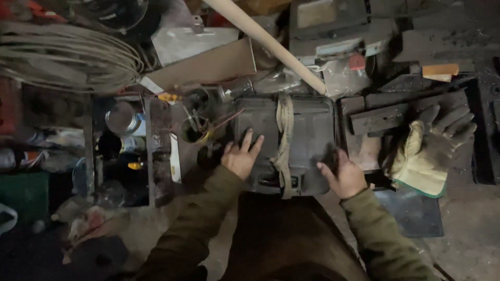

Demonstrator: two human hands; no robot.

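Note:
A dark grey plastic case lies flat in front of me, with a dirty cloth strap tied around its middle. My left hand rests flat on the case's left part, fingers spread. On the right front corner my right hand grips the case's edge, fingers curled over the side. Both sleeves are olive green.
A worn yellow and grey work glove lies to the right on dark metal bars. A pale wooden pole slants above the case. A coil of cable is at upper left; jars and tins crowd the left.

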